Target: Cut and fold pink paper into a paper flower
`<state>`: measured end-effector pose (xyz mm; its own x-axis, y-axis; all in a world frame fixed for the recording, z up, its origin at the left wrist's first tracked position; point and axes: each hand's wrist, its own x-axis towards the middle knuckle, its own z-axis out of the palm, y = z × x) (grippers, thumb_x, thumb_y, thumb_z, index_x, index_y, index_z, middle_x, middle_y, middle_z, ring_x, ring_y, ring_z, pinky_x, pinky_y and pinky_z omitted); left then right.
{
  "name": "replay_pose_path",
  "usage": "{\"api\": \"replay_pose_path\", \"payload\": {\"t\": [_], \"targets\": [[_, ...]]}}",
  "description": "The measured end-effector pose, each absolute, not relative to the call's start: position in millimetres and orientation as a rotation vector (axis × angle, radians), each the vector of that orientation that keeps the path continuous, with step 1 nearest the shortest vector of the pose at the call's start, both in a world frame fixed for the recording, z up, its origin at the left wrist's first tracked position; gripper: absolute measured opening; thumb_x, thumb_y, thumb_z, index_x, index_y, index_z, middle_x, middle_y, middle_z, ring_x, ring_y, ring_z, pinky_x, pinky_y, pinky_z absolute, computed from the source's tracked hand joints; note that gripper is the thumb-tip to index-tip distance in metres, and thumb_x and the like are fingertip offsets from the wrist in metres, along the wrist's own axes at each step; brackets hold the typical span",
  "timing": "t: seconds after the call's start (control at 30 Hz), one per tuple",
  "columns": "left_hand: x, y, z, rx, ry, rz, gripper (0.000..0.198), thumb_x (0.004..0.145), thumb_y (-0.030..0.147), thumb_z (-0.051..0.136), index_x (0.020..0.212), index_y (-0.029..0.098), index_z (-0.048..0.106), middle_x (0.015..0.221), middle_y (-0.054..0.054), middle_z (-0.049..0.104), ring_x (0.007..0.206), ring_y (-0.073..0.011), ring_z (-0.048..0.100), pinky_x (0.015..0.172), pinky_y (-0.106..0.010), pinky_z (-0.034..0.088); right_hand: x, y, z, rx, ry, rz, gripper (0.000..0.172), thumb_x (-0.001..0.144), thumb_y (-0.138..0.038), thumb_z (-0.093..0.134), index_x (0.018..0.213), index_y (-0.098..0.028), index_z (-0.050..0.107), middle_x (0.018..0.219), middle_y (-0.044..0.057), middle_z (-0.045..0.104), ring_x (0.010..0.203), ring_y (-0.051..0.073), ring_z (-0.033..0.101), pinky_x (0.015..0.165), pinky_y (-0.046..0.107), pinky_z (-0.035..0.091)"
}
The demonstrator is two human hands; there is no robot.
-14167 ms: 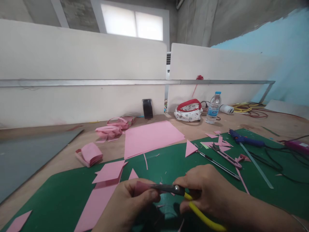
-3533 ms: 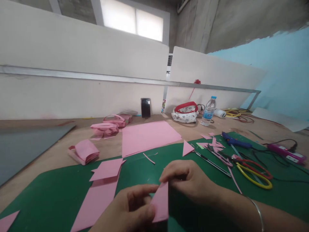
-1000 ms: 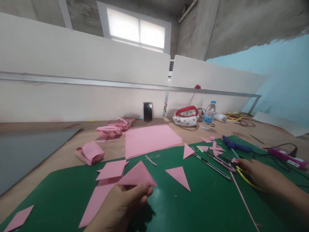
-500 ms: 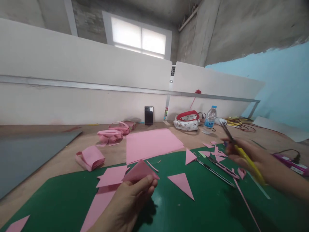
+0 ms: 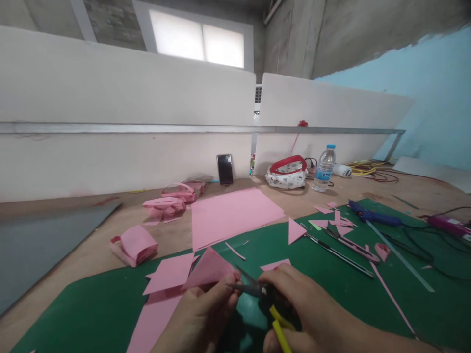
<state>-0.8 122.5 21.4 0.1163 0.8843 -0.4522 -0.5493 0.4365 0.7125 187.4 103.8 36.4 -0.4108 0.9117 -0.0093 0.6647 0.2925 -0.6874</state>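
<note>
My left hand point(image 5: 206, 311) pinches a folded piece of pink paper point(image 5: 210, 268) by its right corner, over the green cutting mat point(image 5: 91, 306). In my right hand point(image 5: 305, 304) is a pair of scissors point(image 5: 253, 289) with yellow handles. The scissor blades are parted, and their tips reach the paper's corner beside my left fingertips. Whether they touch the paper I cannot tell. Under and left of my left hand lie pink paper pieces point(image 5: 169, 274). Another pink piece point(image 5: 275, 264) is partly covered by my right hand.
Pink sheets point(image 5: 235, 215) lie behind the mat, with folded pink paper shapes point(image 5: 138, 242) to their left. On the right are a pen point(image 5: 338, 255), a pink cutter knife point(image 5: 355, 244), a blue glue gun point(image 5: 375, 215) and cables. A pouch point(image 5: 287, 176), bottle point(image 5: 324, 169) and phone point(image 5: 225, 169) stand behind.
My right hand has brought the scissors from the right side of the mat to the pink paper in my left hand. The blue glue gun has come into sight. The view has shifted slightly.
</note>
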Motion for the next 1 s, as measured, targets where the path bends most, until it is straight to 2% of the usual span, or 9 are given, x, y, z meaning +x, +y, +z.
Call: {"api": "replay_pose_path", "payload": {"t": [0.07, 0.17, 0.3, 0.37, 0.43, 0.6, 0.77, 0.9, 1.0], "targets": [[1, 120, 22, 0.448, 0.952, 1.078, 0.017, 0.056, 0.001, 0.078, 0.065, 0.015, 0.074, 0.074, -0.006, 0.073, 0.076, -0.0216, 0.070, 0.064, -0.023, 0.059, 186, 102, 36, -1.433, -2.221, 0.841, 0.046, 0.062, -0.026, 0.077, 0.105, -0.017, 0.060, 0.094, 0.005, 0.056, 0.081, 0.020, 0.051, 0.067, 0.029, 0.041], [3, 116, 21, 0.468, 0.991, 1.111, 0.015, 0.053, 0.006, 0.082, 0.061, 0.014, 0.072, 0.074, -0.006, 0.073, 0.071, -0.0194, 0.068, 0.064, -0.023, 0.058, 183, 101, 35, -1.465, -2.216, 0.811, 0.043, 0.063, -0.029, 0.078, 0.102, -0.018, 0.061, 0.091, 0.004, 0.057, 0.079, 0.020, 0.052, 0.064, 0.027, 0.040], [2, 114, 19, 0.479, 0.971, 1.123, 0.018, 0.055, 0.008, 0.083, 0.068, 0.015, 0.073, 0.088, -0.006, 0.073, 0.092, -0.0223, 0.067, 0.077, -0.023, 0.055, 180, 100, 35, -1.487, -2.213, 0.798, 0.035, 0.066, -0.031, 0.078, 0.094, -0.019, 0.061, 0.086, 0.002, 0.056, 0.076, 0.019, 0.051, 0.062, 0.026, 0.039], [1, 114, 18, 0.476, 0.951, 1.114, 0.019, 0.058, 0.008, 0.082, 0.073, 0.016, 0.073, 0.088, -0.004, 0.072, 0.102, -0.0231, 0.064, 0.084, -0.023, 0.053, 180, 101, 34, -1.488, -2.213, 0.785, 0.032, 0.067, -0.032, 0.077, 0.092, -0.020, 0.061, 0.084, 0.002, 0.056, 0.075, 0.018, 0.051, 0.061, 0.026, 0.037], [1, 114, 18, 0.478, 0.954, 1.107, 0.020, 0.059, 0.009, 0.082, 0.075, 0.017, 0.072, 0.086, -0.003, 0.070, 0.103, -0.0231, 0.063, 0.085, -0.023, 0.051, 180, 101, 33, -1.480, -2.207, 0.789, 0.031, 0.068, -0.033, 0.076, 0.091, -0.020, 0.061, 0.084, 0.002, 0.056, 0.074, 0.018, 0.050, 0.060, 0.025, 0.037], [2, 113, 22, 0.491, 0.970, 1.108, 0.020, 0.058, 0.011, 0.083, 0.073, 0.016, 0.071, 0.081, -0.003, 0.068, 0.094, -0.0217, 0.063, 0.082, -0.025, 0.051, 181, 101, 29, -1.462, -2.187, 0.821, 0.030, 0.067, -0.033, 0.077, 0.087, -0.020, 0.060, 0.080, 0.001, 0.055, 0.070, 0.016, 0.049, 0.058, 0.024, 0.035], [5, 110, 28, 0.513, 0.984, 1.122, 0.021, 0.055, 0.013, 0.085, 0.069, 0.019, 0.070, 0.066, 0.003, 0.063, 0.074, -0.0158, 0.061, 0.067, -0.020, 0.048, 182, 101, 27, -1.442, -2.184, 0.822, 0.027, 0.069, -0.037, 0.074, 0.085, -0.020, 0.060, 0.076, 0.000, 0.054, 0.066, 0.015, 0.047, 0.056, 0.023, 0.033], [8, 108, 32, 0.474, 0.988, 1.156, 0.024, 0.050, 0.011, 0.087, 0.067, 0.018, 0.072, 0.070, 0.001, 0.068, 0.076, -0.0152, 0.061, 0.068, -0.019, 0.049, 183, 102, 25, -1.438, -2.199, 0.767, 0.027, 0.071, -0.039, 0.073, 0.084, -0.019, 0.059, 0.073, 0.000, 0.053, 0.063, 0.014, 0.046, 0.055, 0.023, 0.031], [9, 109, 32, 0.442, 1.045, 1.201, 0.025, 0.044, 0.011, 0.089, 0.059, 0.017, 0.070, 0.064, 0.002, 0.068, 0.069, -0.0127, 0.060, 0.063, -0.016, 0.050, 182, 101, 26, -1.449, -2.213, 0.727, 0.027, 0.072, -0.040, 0.072, 0.083, -0.019, 0.059, 0.074, 0.000, 0.054, 0.064, 0.014, 0.046, 0.055, 0.024, 0.031]]}}
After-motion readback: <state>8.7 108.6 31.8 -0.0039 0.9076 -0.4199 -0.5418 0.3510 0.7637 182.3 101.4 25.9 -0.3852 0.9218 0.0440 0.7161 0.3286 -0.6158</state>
